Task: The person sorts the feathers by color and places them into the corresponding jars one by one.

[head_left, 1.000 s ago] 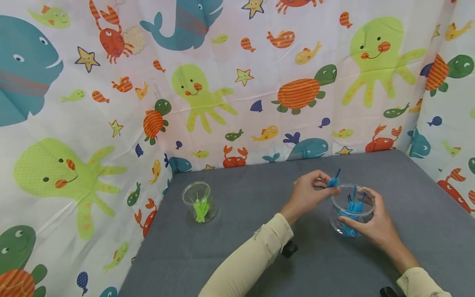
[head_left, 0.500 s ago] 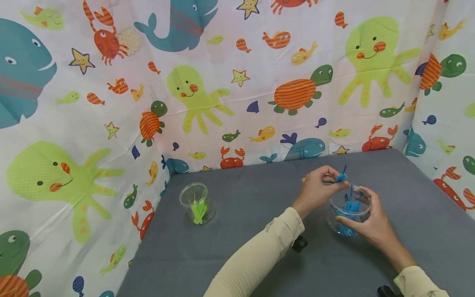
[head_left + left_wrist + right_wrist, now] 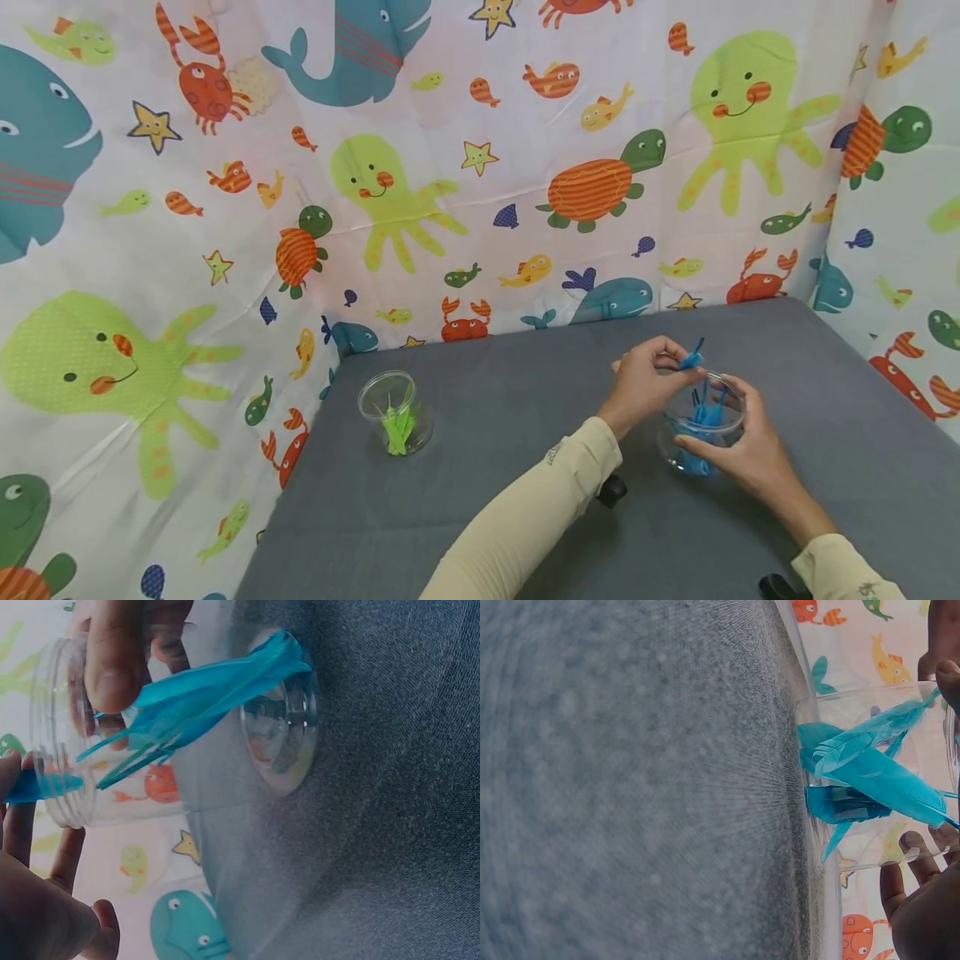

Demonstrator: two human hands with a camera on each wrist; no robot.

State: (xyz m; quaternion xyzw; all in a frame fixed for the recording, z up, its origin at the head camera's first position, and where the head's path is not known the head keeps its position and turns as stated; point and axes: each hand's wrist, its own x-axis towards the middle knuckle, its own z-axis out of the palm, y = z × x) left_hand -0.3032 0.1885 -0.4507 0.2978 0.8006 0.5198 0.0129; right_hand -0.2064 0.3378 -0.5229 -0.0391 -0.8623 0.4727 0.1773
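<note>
A clear plastic jar [image 3: 672, 457] stands on the grey cloth at the right, holding several blue feathers [image 3: 199, 690] with their dark quill ends toward the mouth. My right hand [image 3: 750, 440] grips this jar around its upper side, thumb toward me and fingers on the far side. Just over the rim, my left hand [image 3: 647, 379] pinches a blue feather [image 3: 692, 360] between thumb and fingers, its quill pointing up. In the left wrist view the lower part of the pinched feather [image 3: 56, 784] lies within the jar's mouth.
A second clear jar [image 3: 386, 392] stands at the left with several green feathers [image 3: 399, 429] inside. Grey cloth [image 3: 480, 467] covers the table. Behind and beside it hangs a curtain [image 3: 510, 367] printed with sea animals.
My left hand has shifted a little right with the pinched feather, closer over the jar's mouth. The right hand keeps its grip on the jar. The head view has turned slightly right.
</note>
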